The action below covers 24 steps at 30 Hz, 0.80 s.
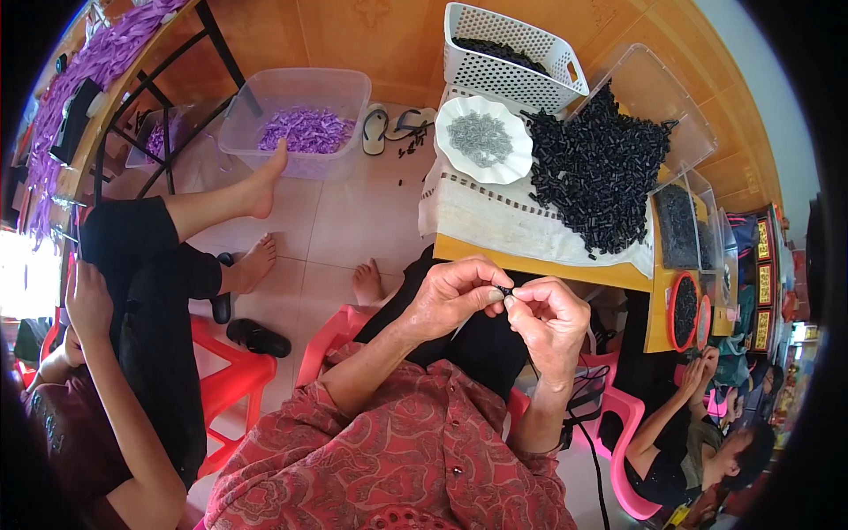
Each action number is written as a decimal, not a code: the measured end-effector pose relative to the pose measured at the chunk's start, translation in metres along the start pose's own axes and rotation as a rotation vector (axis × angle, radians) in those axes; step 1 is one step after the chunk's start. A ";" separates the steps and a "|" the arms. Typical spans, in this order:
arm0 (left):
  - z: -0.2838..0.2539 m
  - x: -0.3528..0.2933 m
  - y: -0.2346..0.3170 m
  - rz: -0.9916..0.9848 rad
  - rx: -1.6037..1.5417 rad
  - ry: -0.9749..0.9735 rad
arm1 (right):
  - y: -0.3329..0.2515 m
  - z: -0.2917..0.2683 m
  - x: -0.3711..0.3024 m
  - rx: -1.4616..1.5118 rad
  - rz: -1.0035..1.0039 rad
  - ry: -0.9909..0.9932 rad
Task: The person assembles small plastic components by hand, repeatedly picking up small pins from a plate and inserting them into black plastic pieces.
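Above my lap, my left hand [457, 296] and my right hand [549, 316] meet fingertip to fingertip. Both pinch one small black piece [504, 291] between thumbs and forefingers; its exact kind is too small to tell. On the table ahead lies a big heap of short black tube-like pieces [601, 168], partly spilling from a tipped clear bin [693, 115]. Left of the heap, a white scalloped dish [459, 162] holds many small clear pieces [480, 139]. A cream cloth [495, 212] is spread under the dish and heap.
Behind the dish stands a white perforated basket [521, 82]. A red-rimmed tray [674, 309] of black pieces sits at the table's right. On the floor are a clear tub [340, 81] of purple strips and slippers [375, 130]. Co-workers sit on both sides; a pink chair [629, 459] stands right.
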<state>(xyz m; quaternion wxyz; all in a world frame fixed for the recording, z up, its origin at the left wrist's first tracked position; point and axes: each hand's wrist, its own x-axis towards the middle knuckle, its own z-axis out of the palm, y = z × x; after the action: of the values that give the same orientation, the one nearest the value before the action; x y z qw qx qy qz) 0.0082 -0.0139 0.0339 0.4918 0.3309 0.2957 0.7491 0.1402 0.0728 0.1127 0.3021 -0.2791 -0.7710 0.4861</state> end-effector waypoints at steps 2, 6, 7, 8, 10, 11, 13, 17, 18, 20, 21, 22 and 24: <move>0.000 0.000 0.000 0.004 0.012 -0.004 | -0.002 0.000 0.000 0.055 0.051 -0.021; 0.000 0.000 0.001 -0.049 -0.049 0.038 | -0.006 -0.001 0.000 0.089 0.060 -0.048; 0.000 0.000 0.002 -0.077 -0.077 0.053 | -0.007 -0.001 0.000 0.126 0.068 -0.062; 0.000 0.000 0.001 -0.077 -0.077 0.053 | -0.007 -0.001 0.000 0.163 0.076 -0.075; 0.002 0.000 0.000 -0.066 -0.126 0.074 | -0.005 0.000 -0.002 0.175 0.085 -0.069; 0.002 0.000 0.000 -0.066 -0.126 0.075 | -0.005 0.000 -0.003 0.186 0.095 -0.063; 0.002 0.001 0.001 -0.064 -0.121 0.083 | -0.005 0.000 -0.003 0.166 0.093 -0.073; 0.002 0.002 -0.002 -0.030 -0.234 0.079 | -0.002 -0.001 -0.004 0.150 0.060 -0.045; 0.002 0.003 0.000 -0.034 -0.287 0.074 | -0.003 -0.001 -0.004 0.149 0.060 -0.045; 0.002 0.004 0.001 -0.038 -0.340 0.068 | -0.003 0.001 -0.005 0.141 0.027 -0.036; 0.003 0.003 0.001 -0.035 -0.343 0.069 | -0.004 0.002 -0.005 0.141 0.027 -0.037; 0.003 0.003 0.002 -0.033 -0.345 0.069 | -0.005 0.003 -0.004 0.126 0.010 -0.027; 0.003 0.003 0.002 -0.037 -0.334 0.066 | -0.006 0.004 -0.003 0.111 -0.007 -0.017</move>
<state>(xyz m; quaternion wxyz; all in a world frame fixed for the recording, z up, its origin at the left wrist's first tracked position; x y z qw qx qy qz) 0.0085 -0.0117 0.0378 0.5437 0.2141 0.1894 0.7891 0.1385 0.0658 0.1166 0.3123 -0.2551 -0.7464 0.5295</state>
